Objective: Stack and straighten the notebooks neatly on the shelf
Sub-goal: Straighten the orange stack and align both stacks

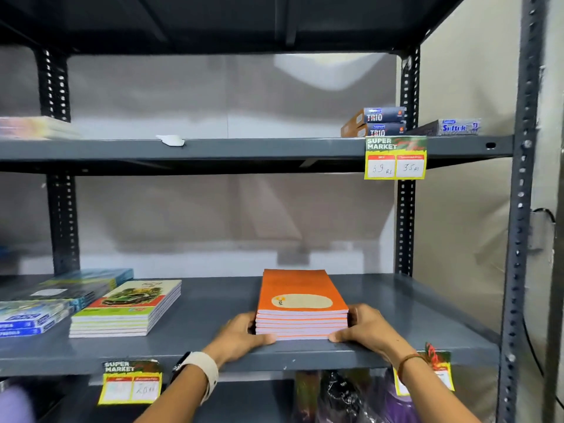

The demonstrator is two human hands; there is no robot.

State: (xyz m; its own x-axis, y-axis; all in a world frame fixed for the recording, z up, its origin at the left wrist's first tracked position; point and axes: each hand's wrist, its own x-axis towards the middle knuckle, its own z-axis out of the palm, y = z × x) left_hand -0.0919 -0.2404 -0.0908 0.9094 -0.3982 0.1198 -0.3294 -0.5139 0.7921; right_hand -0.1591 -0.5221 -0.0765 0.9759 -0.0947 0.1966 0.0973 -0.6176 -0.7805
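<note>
A stack of several orange notebooks [300, 303] lies flat on the grey metal shelf [195, 337], spines toward me, its edges lined up. My left hand [242, 334] presses against the stack's near left corner, fingers curled round the side and thumb under the front edge. On the opposite side my right hand [364, 326] holds the near right corner the same way. A green-covered notebook stack [126, 306] sits further left, and blue notebook stacks [45, 303] lie beyond it at the shelf's left end.
The shelf above carries Trio boxes [377, 122] and a Suftok box [451, 127] at the right, a white paper scrap [171, 140], and books [33, 127] at the far left. Yellow price tags [395, 158] hang off shelf edges. Slotted uprights [518, 239] frame the right side.
</note>
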